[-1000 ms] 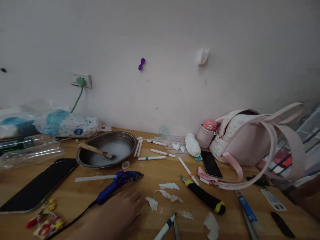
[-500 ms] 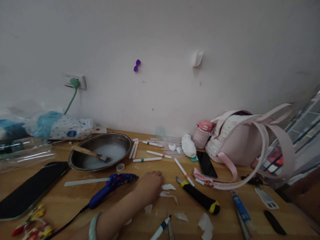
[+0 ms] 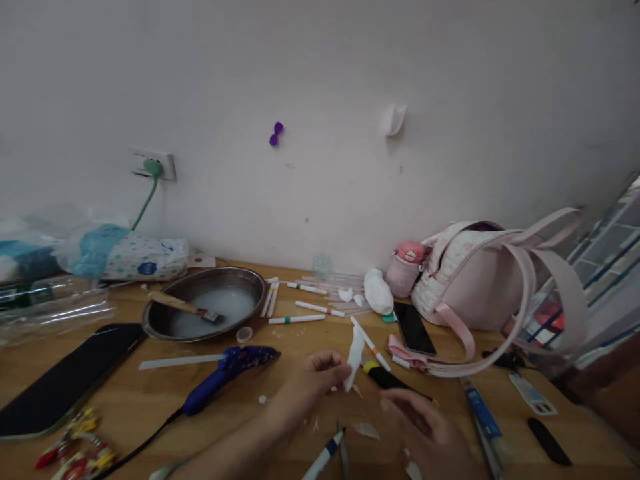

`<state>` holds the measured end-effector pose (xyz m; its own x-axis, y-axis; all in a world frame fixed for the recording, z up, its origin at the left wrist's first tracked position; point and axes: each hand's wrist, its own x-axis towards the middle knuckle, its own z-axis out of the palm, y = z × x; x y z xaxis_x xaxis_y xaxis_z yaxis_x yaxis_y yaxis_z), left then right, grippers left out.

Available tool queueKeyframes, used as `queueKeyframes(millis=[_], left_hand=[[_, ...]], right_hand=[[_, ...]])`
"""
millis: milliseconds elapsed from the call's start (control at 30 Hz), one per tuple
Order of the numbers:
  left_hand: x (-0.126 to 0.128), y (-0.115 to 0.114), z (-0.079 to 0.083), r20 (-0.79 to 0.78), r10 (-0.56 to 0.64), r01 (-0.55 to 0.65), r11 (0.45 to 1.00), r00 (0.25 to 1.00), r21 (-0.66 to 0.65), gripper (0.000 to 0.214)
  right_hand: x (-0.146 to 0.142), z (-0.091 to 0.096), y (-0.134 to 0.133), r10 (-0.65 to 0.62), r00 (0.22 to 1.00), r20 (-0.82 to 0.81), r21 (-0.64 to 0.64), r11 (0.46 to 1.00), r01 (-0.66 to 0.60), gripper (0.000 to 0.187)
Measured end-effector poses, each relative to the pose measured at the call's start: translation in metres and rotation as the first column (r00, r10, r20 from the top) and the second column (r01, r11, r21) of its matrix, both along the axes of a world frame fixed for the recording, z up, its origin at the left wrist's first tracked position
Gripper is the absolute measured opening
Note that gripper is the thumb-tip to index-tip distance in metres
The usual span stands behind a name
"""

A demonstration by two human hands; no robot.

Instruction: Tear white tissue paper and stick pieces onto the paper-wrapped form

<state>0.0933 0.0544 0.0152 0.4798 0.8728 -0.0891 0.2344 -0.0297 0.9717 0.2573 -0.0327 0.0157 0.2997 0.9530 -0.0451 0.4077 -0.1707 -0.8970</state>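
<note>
The left hand (image 3: 310, 381) pinches a thin white scrap (image 3: 355, 353) between thumb and fingertips and holds it upright just above the bench (image 3: 150, 407). The scrap sits near the middle of the view, in front of a loose marker (image 3: 370, 343). The right hand (image 3: 425, 427) hovers low and close by with its fingers loosely curled. It is blurred, so I cannot tell whether it holds anything.

The scrap looks flimsy and is held only at its lower edge. A firm tug from the other hand could tear it, and a slack pinch could let it drop among the other white bits (image 3: 367, 430) on the wood.

The black-and-yellow utility knife (image 3: 385, 378) lies right between the two hands, partly under them. A careless reach there could catch a finger on it or knock it toward the phone (image 3: 413, 328).

The blue glue gun (image 3: 225, 373) lies just to the left, its cord trailing back past the left forearm. A sweep of that arm could snag the cord and drag the gun. Farther back, the metal pan (image 3: 257, 283) holds cloudy liquid and a brush (image 3: 183, 305). A bump to the brush handle could slop liquid onto the bench and wet the markers beside the pan.
</note>
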Motion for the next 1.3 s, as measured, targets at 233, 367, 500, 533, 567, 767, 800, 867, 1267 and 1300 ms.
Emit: queueKeyframes(millis=[233,367,500,533,567,767,800,867,1267,1300], left_hand=[[0.008,-0.013,-0.005,0.215,0.068,-0.046,0.993,0.974,-0.107,0.025],[0.002,-0.008,0.005,0.227,0.049,-0.031,0.996,0.973,-0.08,0.02],[-0.005,-0.005,0.021,0.305,0.021,0.044,0.978,0.952,-0.204,0.024],[-0.006,-0.005,0.023,0.335,0.01,0.074,0.968,0.942,-0.239,0.024],[-0.006,-0.005,0.023,0.36,-0.005,0.107,0.959,0.933,-0.264,0.024],[-0.007,-0.006,0.017,0.423,-0.088,0.237,0.919,0.902,-0.315,0.025],[-0.008,-0.006,0.018,0.419,-0.094,0.24,0.92,0.903,-0.311,0.023],[-0.011,-0.006,0.021,0.392,-0.098,0.226,0.928,0.915,-0.295,0.02],[-0.007,-0.003,0.017,0.281,0.057,0.038,0.946,0.958,-0.322,0.023],[-0.007,-0.003,0.016,0.282,0.081,0.012,0.949,0.956,-0.314,0.024]], right_hand=[[-0.025,-0.017,0.035,0.029,0.843,-0.537,0.079,0.997,0.017,0.037],[-0.021,-0.018,0.035,-0.008,0.589,-0.808,0.011,1.0,0.028,0.035],[-0.023,-0.016,0.028,-0.038,0.461,-0.886,-0.082,0.994,-0.075,0.033],[-0.024,-0.016,0.026,-0.008,0.466,-0.885,-0.075,0.989,-0.125,0.032],[-0.025,-0.016,0.025,0.029,0.464,-0.885,-0.06,0.982,-0.177,0.032],[-0.03,-0.023,0.023,0.089,0.441,-0.893,-0.041,0.96,-0.277,0.032],[-0.03,-0.024,0.023,0.076,0.467,-0.881,-0.053,0.965,-0.257,0.033],[-0.03,-0.025,0.024,0.028,0.545,-0.838,-0.078,0.982,-0.171,0.036],[-0.035,-0.02,0.025,-0.01,0.853,-0.521,-0.012,1.0,0.004,0.047],[-0.036,-0.024,0.024,0.004,0.849,-0.529,0.013,1.0,0.003,0.046]])
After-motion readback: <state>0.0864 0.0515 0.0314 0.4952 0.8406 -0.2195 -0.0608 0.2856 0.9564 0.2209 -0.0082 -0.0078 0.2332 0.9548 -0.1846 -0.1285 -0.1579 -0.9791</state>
